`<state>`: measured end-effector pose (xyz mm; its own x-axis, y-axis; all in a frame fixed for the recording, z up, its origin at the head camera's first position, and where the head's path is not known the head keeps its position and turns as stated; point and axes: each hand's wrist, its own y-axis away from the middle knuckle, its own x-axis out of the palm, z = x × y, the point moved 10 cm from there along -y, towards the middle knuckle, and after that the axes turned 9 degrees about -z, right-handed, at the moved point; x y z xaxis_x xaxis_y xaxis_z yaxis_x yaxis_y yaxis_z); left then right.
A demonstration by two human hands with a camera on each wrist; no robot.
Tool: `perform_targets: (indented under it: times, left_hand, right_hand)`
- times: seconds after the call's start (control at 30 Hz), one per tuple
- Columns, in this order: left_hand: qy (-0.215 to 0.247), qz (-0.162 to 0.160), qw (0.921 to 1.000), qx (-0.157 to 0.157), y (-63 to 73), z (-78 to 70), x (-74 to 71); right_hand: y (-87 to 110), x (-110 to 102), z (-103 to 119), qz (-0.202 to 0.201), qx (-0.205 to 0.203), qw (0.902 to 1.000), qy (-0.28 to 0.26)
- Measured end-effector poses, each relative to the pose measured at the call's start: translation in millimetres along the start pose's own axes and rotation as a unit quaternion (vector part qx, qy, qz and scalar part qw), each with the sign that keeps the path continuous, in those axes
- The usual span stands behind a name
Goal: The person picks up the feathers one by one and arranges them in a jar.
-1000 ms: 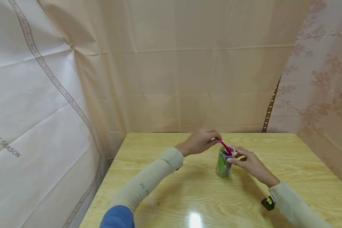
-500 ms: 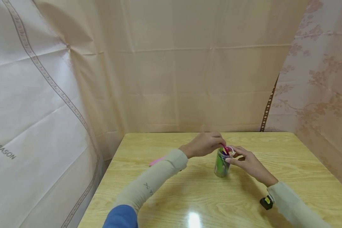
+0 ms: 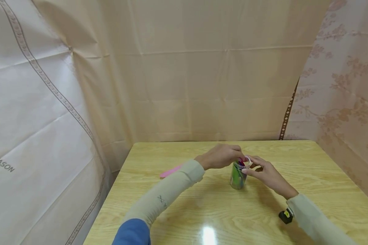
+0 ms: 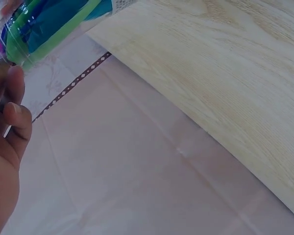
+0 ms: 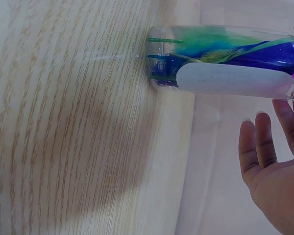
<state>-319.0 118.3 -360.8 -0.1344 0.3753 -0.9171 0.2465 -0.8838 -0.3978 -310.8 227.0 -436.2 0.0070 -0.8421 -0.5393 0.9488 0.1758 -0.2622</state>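
1. One clear jar point(image 3: 238, 177), standing on the one wooden tabletop point(image 3: 220, 211).
2. A bunch of colored sticks inside it, green, blue and pink ones; they overlap too much to count.
3. One pink stick point(image 3: 170, 171) lying loose on the tabletop, off to the left.
4. Two hands at the jar's rim: one left hand point(image 3: 219, 156), one right hand point(image 3: 267, 177).
5. One small black and yellow gadget point(image 3: 285, 216) near the right sleeve.
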Motion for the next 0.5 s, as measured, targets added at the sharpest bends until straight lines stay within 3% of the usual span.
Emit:
perform_targets:
  times: [0.23,0.5]
  left_hand:
    - [-0.020,0.036,0.9991,0.011,-4.3,-2.7,4.0]
    - [-0.018,0.056,0.9982,-0.005,-5.0,-1.8,2.2]
  right_hand:
    - [-0.4,0.2,-0.3,0.000,0.001,1.0000,-0.002]
    - [-0.9,0.2,-0.9,-0.002,-0.002,1.0000,0.003]
